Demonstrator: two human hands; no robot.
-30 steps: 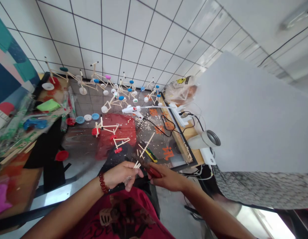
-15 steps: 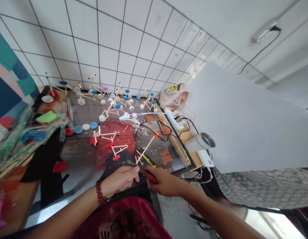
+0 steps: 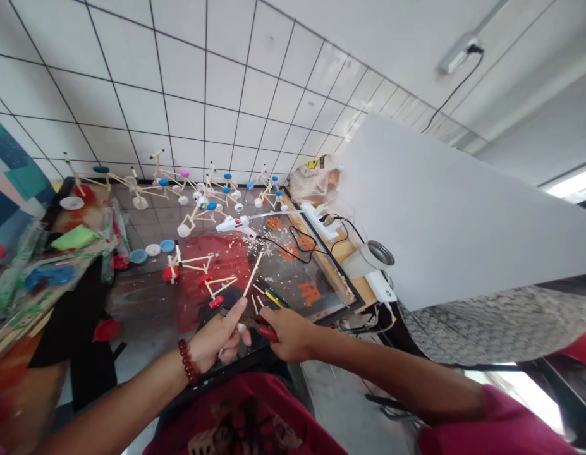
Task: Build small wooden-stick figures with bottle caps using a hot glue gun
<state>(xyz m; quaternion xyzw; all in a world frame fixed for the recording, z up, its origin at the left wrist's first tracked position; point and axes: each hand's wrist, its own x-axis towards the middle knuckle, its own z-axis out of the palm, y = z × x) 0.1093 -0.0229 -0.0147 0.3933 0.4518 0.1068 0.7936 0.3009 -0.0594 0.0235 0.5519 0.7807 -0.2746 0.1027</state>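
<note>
My left hand [image 3: 226,335], with a red bead bracelet at the wrist, pinches a thin wooden stick [image 3: 253,275] that points up and away over the table. In my right hand [image 3: 290,335] are red-handled pliers [image 3: 268,332], their dark jaws close to my left fingers. Whether the jaws touch the stick is hidden. Short cut sticks [image 3: 258,304] lie just beyond my hands, beside a yellow cutter [image 3: 272,299]. Nearby on a red sheet stand stick frames with red bottle caps [image 3: 217,302].
Several stick models with coloured caps [image 3: 211,206] line the tiled wall. A white glue gun [image 3: 236,225] lies amid wood scraps, its cord running right. Blue and white caps [image 3: 153,249] sit left of it. A jar [image 3: 368,258] and a white board [image 3: 444,221] are at right.
The long stick has swung more upright and moved left with my left hand. My right hand with the pliers has shifted slightly left and up. The whole view has turned a little.
</note>
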